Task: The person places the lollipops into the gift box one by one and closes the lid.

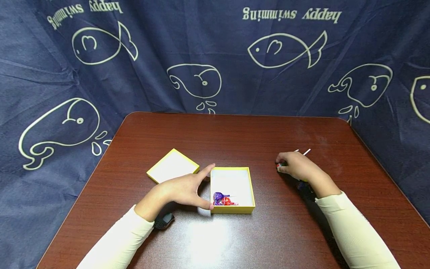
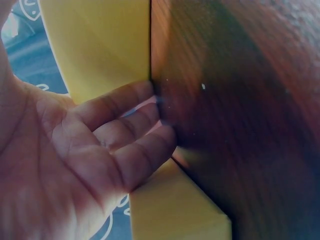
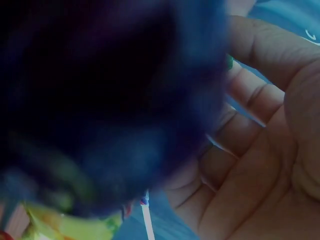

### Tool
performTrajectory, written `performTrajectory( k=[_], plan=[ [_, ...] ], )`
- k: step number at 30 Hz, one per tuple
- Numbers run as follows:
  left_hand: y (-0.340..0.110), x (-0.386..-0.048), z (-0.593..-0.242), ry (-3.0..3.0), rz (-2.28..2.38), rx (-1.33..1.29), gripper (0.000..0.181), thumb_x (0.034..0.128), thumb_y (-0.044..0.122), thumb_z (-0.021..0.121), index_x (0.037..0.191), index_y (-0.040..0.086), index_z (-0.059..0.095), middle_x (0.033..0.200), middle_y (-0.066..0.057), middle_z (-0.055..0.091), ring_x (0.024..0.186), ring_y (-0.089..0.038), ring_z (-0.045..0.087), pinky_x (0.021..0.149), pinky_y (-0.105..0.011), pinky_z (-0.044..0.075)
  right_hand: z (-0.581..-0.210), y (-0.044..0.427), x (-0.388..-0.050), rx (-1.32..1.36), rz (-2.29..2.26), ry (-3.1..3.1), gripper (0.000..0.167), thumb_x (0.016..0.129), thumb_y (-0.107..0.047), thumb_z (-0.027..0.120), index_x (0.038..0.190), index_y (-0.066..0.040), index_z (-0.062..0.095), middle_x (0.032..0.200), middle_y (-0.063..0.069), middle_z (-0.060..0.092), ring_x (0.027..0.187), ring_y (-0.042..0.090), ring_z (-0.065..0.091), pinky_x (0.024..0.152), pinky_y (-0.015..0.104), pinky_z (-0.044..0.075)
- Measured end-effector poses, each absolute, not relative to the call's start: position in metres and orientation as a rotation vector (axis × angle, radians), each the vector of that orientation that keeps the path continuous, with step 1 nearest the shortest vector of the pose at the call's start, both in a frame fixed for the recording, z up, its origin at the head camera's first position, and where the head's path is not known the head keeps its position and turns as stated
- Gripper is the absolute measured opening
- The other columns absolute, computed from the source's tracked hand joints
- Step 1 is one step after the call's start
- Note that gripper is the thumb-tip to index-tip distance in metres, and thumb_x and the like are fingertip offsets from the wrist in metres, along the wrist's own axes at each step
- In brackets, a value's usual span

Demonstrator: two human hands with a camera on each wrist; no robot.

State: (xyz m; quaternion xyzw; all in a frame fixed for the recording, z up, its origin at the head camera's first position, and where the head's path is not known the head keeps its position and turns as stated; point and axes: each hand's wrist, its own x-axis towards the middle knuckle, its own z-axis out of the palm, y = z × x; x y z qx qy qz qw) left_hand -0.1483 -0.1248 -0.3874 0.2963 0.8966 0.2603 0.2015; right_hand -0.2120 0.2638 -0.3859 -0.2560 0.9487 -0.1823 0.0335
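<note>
Beside the left wall of an open yellow box (image 1: 249,210) is my left hand (image 1: 183,189), its thumb at the front corner and index finger at the back corner, gripping that side. In the left wrist view, other fingers (image 2: 145,150) rest by yellow cardboard. Inside the box lie purple-wrapped lollipops (image 1: 218,198) and a red-wrapped one (image 1: 227,201). Over to the right, my right hand (image 1: 297,165) pinches a small red, white and dark wrapped lollipop (image 1: 279,165), mostly covered by the fingers. A dark blurred shape (image 3: 110,100) fills much of the right wrist view.
A yellow-rimmed white lid (image 1: 173,166) lies behind the left hand. White sticks (image 1: 307,151) stick out behind the right hand, and a yellow-green wrapper (image 3: 75,225) shows below it. A dark blue curtain (image 1: 231,89) hangs past the brown table's (image 1: 235,138) far edge.
</note>
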Motion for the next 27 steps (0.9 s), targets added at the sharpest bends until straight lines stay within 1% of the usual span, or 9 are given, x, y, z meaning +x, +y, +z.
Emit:
performTrajectory(
  k=[3,7,12,18,21,27],
  plan=[
    [-0.125,-0.149,-0.388,2.504,0.726,0.827,0.122,0.0702,0.059,0.080,0.161,0.020,0.009,0.137,-0.003,0.058,0.121,-0.013,0.055,0.105,-0.034,0.039,-0.386,0.264,-0.212,-0.800,-0.569,2.927,0.014,0.080,-0.005,0.077,0.091,-0.005,0.068,0.080,0.000,0.067,0.070,0.015,0.056,0.066,0.039,0.045],
    [-0.125,-0.149,-0.388,2.509,0.722,0.827,0.122,0.0702,0.059,0.080,0.160,0.019,0.009,0.137,-0.003,0.058,0.120,-0.013,0.055,0.105,-0.034,0.039,-0.385,0.264,-0.211,-0.785,-0.629,2.908,0.013,0.081,-0.004,0.076,0.089,-0.008,0.067,0.078,-0.003,0.064,0.069,0.015,0.053,0.064,0.036,0.043],
    [-0.125,-0.149,-0.389,2.502,0.750,0.841,0.122,0.0695,0.055,0.082,0.160,0.018,0.009,0.135,-0.002,0.058,0.119,-0.010,0.055,0.105,-0.032,0.039,-0.378,0.259,-0.210,-0.776,-0.723,2.853,0.012,0.085,-0.005,0.074,0.089,-0.010,0.065,0.074,-0.006,0.061,0.068,0.012,0.052,0.063,0.032,0.042],
    [-0.124,-0.149,-0.389,2.498,0.758,0.836,0.122,0.0695,0.054,0.082,0.160,0.018,0.008,0.136,-0.002,0.058,0.119,-0.009,0.054,0.105,-0.032,0.038,-0.366,0.248,-0.205,-0.868,-0.751,2.841,0.013,0.086,-0.006,0.074,0.092,-0.013,0.066,0.080,-0.008,0.063,0.073,0.011,0.056,0.067,0.033,0.045],
    [-0.124,-0.149,-0.388,2.500,0.751,0.832,0.122,0.0696,0.055,0.082,0.160,0.019,0.008,0.136,-0.002,0.058,0.120,-0.010,0.054,0.105,-0.032,0.038,-0.360,0.240,-0.203,-0.892,-0.767,2.819,0.013,0.087,-0.007,0.074,0.094,-0.014,0.067,0.082,-0.008,0.064,0.074,0.011,0.057,0.067,0.032,0.046],
    [-0.124,-0.149,-0.388,2.501,0.742,0.829,0.122,0.0697,0.055,0.082,0.161,0.019,0.008,0.136,-0.001,0.058,0.119,-0.010,0.055,0.105,-0.032,0.039,-0.348,0.224,-0.197,-0.957,-0.791,2.771,0.013,0.088,-0.006,0.073,0.098,-0.014,0.067,0.086,-0.009,0.064,0.076,0.011,0.058,0.069,0.032,0.047]
  ],
)
